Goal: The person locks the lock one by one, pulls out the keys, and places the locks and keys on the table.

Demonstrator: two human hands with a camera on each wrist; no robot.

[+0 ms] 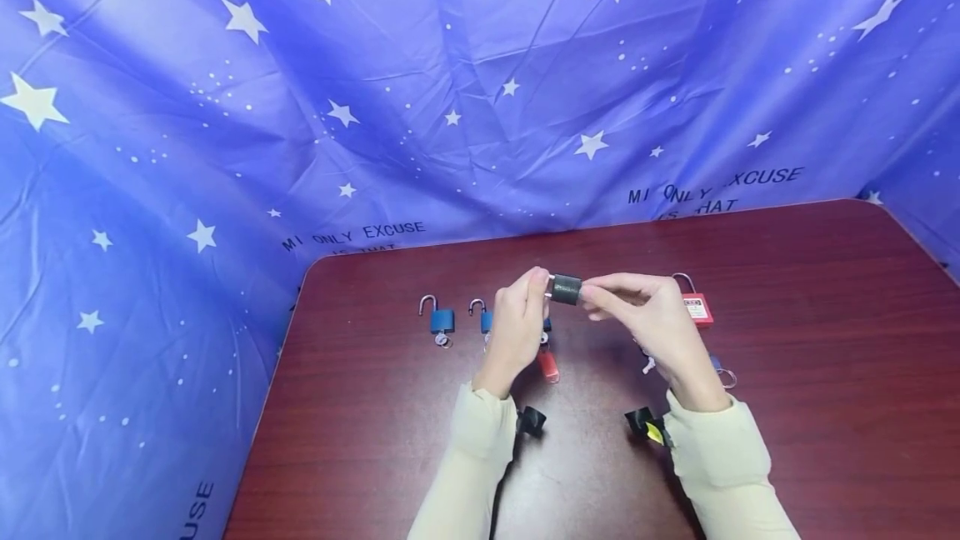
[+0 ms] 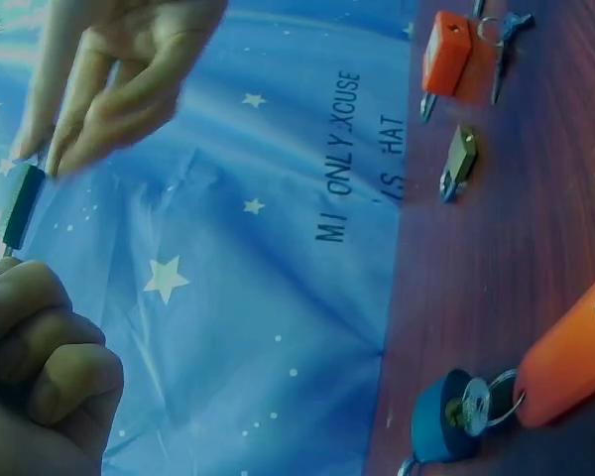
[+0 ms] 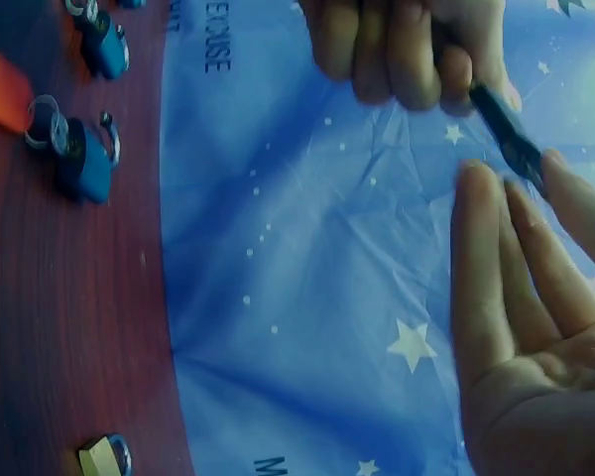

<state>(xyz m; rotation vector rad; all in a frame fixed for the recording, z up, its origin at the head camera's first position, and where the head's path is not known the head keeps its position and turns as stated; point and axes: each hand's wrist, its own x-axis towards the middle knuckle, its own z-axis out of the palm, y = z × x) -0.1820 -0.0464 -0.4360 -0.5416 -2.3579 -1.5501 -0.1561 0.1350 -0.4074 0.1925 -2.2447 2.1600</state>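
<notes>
Above the middle of the dark red table (image 1: 787,290) we hold a small black padlock (image 1: 566,289) up in the air. Our left hand (image 1: 517,327) curls its fingers around the lock's left end. Our right hand (image 1: 648,315) pinches the right end with fingertips. Down on the table we see a blue padlock (image 1: 442,320) to the left and a red padlock (image 1: 696,307) to the right.

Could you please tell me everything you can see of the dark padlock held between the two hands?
The dark padlock is small, with a blackish body that looks metal or plastic-coated. It is held above the table, lying sideways. The left hand grips its shackle end, hiding the shackle; the right hand pinches the other end with its fingertips.
</notes>
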